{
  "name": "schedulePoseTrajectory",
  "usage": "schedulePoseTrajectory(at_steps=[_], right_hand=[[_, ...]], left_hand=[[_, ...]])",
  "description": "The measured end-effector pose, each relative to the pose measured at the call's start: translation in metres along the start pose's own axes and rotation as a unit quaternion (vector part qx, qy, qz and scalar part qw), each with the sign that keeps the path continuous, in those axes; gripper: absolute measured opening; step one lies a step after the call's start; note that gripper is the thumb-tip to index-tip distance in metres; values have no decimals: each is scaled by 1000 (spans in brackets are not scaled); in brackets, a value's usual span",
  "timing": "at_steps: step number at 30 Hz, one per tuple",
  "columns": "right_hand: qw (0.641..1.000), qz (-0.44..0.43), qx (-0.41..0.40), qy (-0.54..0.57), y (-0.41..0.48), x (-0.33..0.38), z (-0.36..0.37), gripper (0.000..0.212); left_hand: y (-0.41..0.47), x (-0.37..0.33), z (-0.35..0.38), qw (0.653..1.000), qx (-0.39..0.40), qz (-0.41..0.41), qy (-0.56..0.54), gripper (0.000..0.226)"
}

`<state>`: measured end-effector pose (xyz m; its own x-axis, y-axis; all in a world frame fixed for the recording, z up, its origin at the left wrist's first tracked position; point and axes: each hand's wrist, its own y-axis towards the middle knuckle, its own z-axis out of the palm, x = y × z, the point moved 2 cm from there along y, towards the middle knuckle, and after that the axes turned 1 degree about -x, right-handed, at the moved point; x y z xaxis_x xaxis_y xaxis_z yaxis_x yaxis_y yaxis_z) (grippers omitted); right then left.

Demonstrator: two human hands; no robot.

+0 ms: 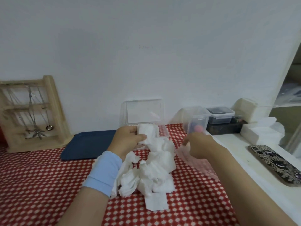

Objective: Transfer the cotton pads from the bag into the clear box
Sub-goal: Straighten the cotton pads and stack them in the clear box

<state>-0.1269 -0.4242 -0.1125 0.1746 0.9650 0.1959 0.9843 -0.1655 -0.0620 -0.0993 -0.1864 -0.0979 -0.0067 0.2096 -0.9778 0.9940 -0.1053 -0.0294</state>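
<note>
**Left hand at the box rim, pads spilling onto the cloth**

The thumb (pixel 142 137) and curled fingers of the left hand (pixel 127 139) pinch a wad of white square cotton pads (pixel 150 173) at the front rim of the clear plastic box (pixel 145 112). Some pads lie inside the box. The rest trail from the grip in a loose heap down the red-and-white patterned cloth (pixel 40 185) toward the viewer. The box's hinged lid stands upright against the white wall.

The right hand (pixel 201 144) hovers right of the heap, apart from it. It is motion-blurred, so whether its fingers are spread or closed cannot be told. A faint translucent film beneath it is too blurred to identify.

Left of the box lie a navy blue rectangular tray (pixel 88 144) and a pale wooden jewellery stand (pixel 37 144), with bare cloth in front of both. On the right the cloth ends at a white ledge (pixel 241 160). The ledge carries a small clear latched container (pixel 197 117) near the box and a phone in a patterned case (pixel 275 165).
</note>
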Motion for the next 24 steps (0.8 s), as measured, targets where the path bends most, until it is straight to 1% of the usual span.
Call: schedulePoseTrajectory(at_steps=[1,3,5,8,11,14,16,18,21,24], right_hand=[[999,-13,-25,-15,1,9,-4,36],[998,-28,-47,-23,8,24,-9,30],[999,-19,-24,10,13,34,-9,24],[999,-26,6,34,18,41,-4,26],[996,-43,-4,73,24,41,-5,15],[986,-67,-29,153,30,39,-15,17],[967,-88,-36,235,30,40,-24,12],[941,-108,-32,318,28,46,-31,3],[892,-134,3,432,28,56,-29,6],[834,-139,51,531,30,70,-17,7]], left_hand=[[1,1,-1,1000,-2,0,1,22],[4,2,-3,1000,-7,1,-3,23],[6,3,-4,1000,-8,2,-6,24],[8,9,-4,1000,-5,-2,-14,20],[13,17,-6,1000,-9,-5,-17,16],[17,21,-9,999,-22,-7,-25,14],[20,23,-11,999,-34,-5,-29,14],[21,25,-13,998,-40,-8,-49,14],[22,27,-16,995,-50,-9,-84,20],[22,28,-18,993,-48,-12,-103,15]])
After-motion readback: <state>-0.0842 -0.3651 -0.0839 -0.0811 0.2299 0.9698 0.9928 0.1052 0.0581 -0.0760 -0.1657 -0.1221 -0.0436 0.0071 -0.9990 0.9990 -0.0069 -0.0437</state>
